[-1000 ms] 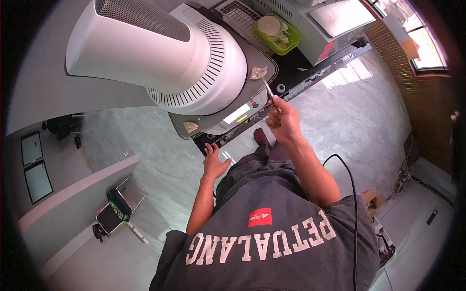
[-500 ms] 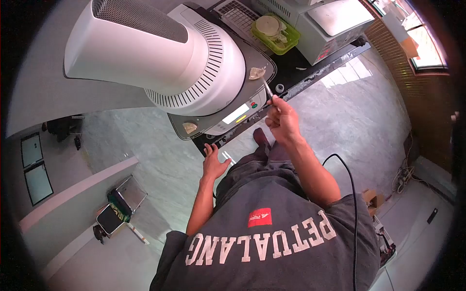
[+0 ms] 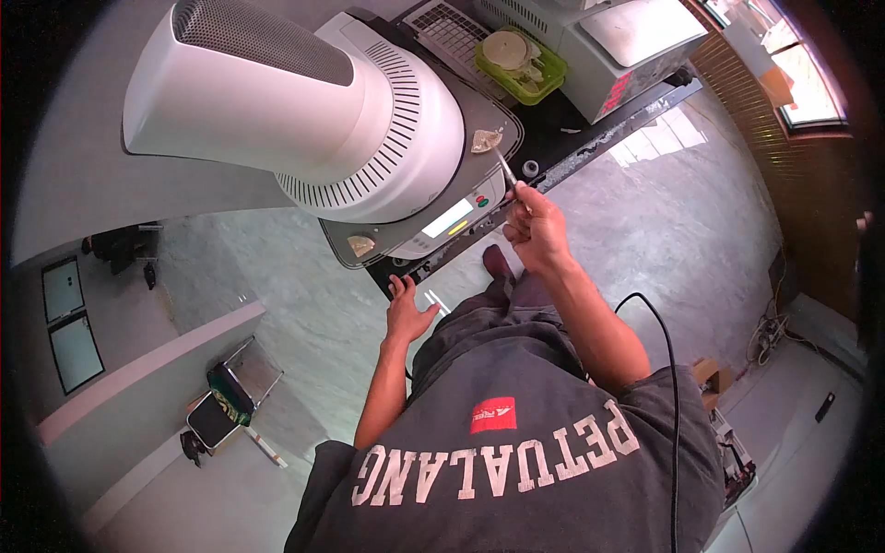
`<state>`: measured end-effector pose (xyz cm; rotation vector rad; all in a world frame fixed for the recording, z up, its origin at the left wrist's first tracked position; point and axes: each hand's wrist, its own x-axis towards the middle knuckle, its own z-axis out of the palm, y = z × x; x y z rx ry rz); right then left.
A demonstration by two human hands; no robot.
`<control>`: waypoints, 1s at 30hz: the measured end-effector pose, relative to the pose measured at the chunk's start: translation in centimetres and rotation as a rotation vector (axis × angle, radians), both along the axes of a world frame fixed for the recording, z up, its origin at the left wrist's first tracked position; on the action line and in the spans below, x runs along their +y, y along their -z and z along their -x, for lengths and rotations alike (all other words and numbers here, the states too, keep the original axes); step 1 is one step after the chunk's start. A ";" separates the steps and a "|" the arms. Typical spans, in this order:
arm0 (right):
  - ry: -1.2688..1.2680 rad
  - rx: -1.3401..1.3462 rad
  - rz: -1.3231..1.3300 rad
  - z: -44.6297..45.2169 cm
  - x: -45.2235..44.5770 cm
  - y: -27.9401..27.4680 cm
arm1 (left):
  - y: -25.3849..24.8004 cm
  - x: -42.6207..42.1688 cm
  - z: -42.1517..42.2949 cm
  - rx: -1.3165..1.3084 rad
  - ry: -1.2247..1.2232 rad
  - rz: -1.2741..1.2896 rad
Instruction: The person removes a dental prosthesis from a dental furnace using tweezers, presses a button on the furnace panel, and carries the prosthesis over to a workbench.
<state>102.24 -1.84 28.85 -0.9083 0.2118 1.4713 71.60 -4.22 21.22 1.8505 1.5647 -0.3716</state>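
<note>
In my right hand (image 3: 536, 230), closed in a pinch, is a slim pair of metal tweezers (image 3: 508, 171). Their tip reaches a small pale firing tray (image 3: 486, 140) with a pitted surface, lying on the grey side plate (image 3: 475, 170) of a white furnace (image 3: 369, 120). Whether the tips grip the tray or only touch it is too small to tell. My left hand (image 3: 407, 311) has its fingers spread, fingertips at the black table edge, holding nothing. Near it, on the plate's front left corner, lies a second pale piece (image 3: 360, 245).
A small white-capped bottle (image 3: 530, 169) stands right of the tweezers. Behind are a green basket (image 3: 523, 66) holding pale round pieces, a white keyboard (image 3: 452, 37) and a white box-shaped machine (image 3: 627, 55). A black cable (image 3: 668, 369) hangs by my right arm.
The view has shifted very slightly. My right hand and the tweezers stay at the tray, and my left hand remains at the table edge.
</note>
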 end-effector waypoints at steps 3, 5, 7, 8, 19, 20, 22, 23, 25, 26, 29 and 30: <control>-0.018 -0.001 0.001 0.5 -0.2 -0.2 | 0.2 0.0 0.0 0.007 0.009 0.003; 0.018 0.009 -0.013 0.0 0.0 -0.1 | 0.1 0.1 0.0 0.004 0.004 0.001; 0.007 0.010 -0.022 0.1 0.1 -0.1 | 0.0 -0.1 0.0 -0.006 0.000 -0.003; -0.018 0.004 -0.022 0.4 -0.1 -0.2 | -0.1 0.0 0.0 0.002 0.000 0.005; 0.039 0.001 0.014 0.1 0.3 -0.5 | 0.3 0.0 0.2 0.002 -0.006 0.014; 0.031 0.005 0.012 0.1 0.4 -0.4 | 0.3 0.0 0.3 -0.006 -0.007 0.007; 0.023 0.009 0.011 0.2 0.3 -0.1 | 0.3 -0.1 0.2 -0.024 -0.003 -0.004; -0.032 0.018 -0.016 0.4 0.1 0.0 | 0.2 0.0 0.1 -0.019 -0.004 0.003; 0.005 0.003 0.038 0.4 0.1 -0.4 | 0.1 0.0 0.1 -0.005 -0.007 0.018; 0.020 -0.003 0.063 0.4 0.3 -0.5 | 0.1 0.0 0.1 -0.007 -0.004 0.012; 0.000 0.009 0.017 0.3 0.2 0.4 | -0.1 0.1 0.1 -0.005 -0.004 0.004; -0.021 0.018 0.024 0.5 0.1 0.4 | -0.2 0.1 0.0 -0.001 -0.005 0.008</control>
